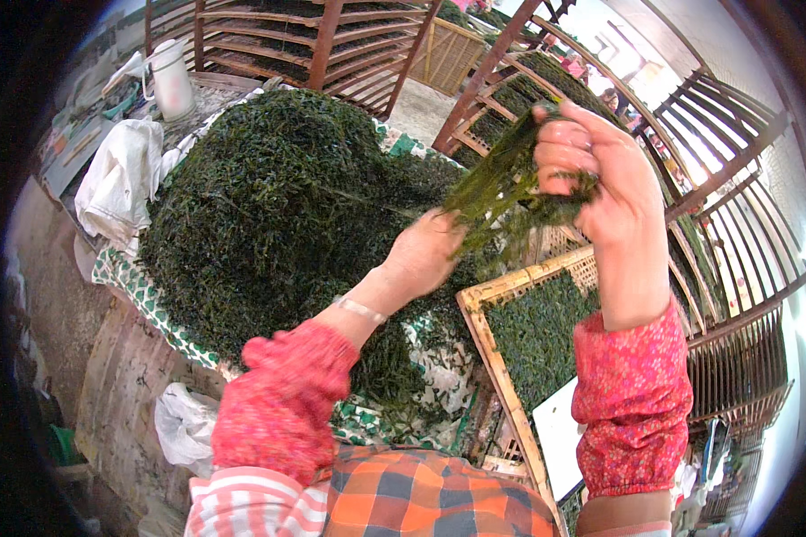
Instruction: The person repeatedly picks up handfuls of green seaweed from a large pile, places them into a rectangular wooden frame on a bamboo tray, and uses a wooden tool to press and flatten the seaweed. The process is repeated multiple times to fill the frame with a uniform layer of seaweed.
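A large heap of dark green leafy strands, like seaweed, (269, 201) lies on a green-and-white patterned cloth (134, 288). Above its right side, my left hand (430, 245) grips the lower left end of a stretched, wet green clump (497, 181); its fingertips are partly hidden by the strands. My right hand (594, 161), higher and to the right, is closed around the other end of that clump. Below my right hand, a bamboo-framed woven tray (504, 288) holds a flat layer of the same green material, with a white board (556, 429) lying over part of it.
Slatted wooden racks (322, 47) stand behind the heap, and more racks (732, 168) holding filled trays rise at the right. A white jug (172, 80) and a white sack (121, 178) are at the left. Another white bag (185, 426) lies lower left.
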The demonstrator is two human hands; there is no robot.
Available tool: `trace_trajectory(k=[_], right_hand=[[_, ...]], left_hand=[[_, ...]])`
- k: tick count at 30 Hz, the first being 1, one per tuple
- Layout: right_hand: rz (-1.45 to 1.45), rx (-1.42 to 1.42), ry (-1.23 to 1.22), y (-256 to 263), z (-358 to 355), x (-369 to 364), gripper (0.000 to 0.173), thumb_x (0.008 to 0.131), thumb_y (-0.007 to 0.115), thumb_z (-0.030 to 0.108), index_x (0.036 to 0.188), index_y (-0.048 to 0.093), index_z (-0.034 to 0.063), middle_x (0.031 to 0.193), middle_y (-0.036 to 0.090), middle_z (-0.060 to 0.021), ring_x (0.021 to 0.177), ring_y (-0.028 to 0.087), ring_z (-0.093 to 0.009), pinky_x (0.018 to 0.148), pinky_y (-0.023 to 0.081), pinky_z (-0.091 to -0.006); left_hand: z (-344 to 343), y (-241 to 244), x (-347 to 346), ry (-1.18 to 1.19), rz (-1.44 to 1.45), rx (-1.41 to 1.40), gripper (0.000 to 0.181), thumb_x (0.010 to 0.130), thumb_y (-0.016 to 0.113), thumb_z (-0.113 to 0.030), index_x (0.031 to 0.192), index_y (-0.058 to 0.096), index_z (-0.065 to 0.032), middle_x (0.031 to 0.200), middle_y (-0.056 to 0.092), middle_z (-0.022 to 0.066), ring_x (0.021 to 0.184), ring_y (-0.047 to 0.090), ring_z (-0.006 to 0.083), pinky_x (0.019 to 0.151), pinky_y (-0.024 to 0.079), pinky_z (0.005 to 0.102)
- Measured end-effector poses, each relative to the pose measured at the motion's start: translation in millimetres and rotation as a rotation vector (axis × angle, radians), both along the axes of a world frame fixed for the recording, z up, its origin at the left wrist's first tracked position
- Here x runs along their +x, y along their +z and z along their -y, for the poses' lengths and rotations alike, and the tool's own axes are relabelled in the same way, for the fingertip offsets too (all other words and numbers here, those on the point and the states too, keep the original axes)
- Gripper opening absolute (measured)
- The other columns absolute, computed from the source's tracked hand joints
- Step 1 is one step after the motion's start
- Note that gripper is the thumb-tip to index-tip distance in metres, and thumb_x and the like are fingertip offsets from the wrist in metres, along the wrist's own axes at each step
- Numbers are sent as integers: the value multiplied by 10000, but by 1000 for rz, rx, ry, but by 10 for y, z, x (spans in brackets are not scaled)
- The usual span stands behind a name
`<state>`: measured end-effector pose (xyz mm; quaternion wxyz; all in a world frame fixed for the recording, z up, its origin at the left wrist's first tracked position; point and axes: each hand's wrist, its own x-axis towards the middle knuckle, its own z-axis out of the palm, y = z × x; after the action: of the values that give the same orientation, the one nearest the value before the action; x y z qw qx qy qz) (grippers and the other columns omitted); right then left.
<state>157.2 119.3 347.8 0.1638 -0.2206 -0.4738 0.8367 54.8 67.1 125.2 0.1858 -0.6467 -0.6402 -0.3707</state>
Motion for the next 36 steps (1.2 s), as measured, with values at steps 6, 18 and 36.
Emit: trace_trajectory(k=[6, 18, 36], right_hand=[[172, -2, -296, -463, -490, -109, 159, 904, 404, 141, 759, 435, 83, 559, 347, 64, 441, 331, -61, 469, 300, -291], [-195, 641, -514, 755, -960, -237, 155, 854, 345, -3, 924, 474, -51, 606, 417, 2, 450, 374, -92, 416, 300, -237], [-259, 1105, -431, 2461, -1117, 434, 151, 787, 407, -62, 795, 540, 9, 563, 467, -59, 487, 459, -159, 446, 386, -309]], left_hand=[[-11, -920, 300, -7, 251, -320, 249, 791, 475, -25, 1007, 598, -12, 1186, 489, 185, 881, 572, 307, 793, 477, 369], [1210, -2178, 633, 102, 121, -633, 360, 781, 511, -128, 1138, 542, -89, 1080, 569, 110, 862, 562, 290, 686, 487, 376], [1261, -7, -276, -119, 363, -181, 176, 744, 640, -92, 903, 652, -16, 928, 627, 158, 784, 636, 244, 667, 513, 308]])
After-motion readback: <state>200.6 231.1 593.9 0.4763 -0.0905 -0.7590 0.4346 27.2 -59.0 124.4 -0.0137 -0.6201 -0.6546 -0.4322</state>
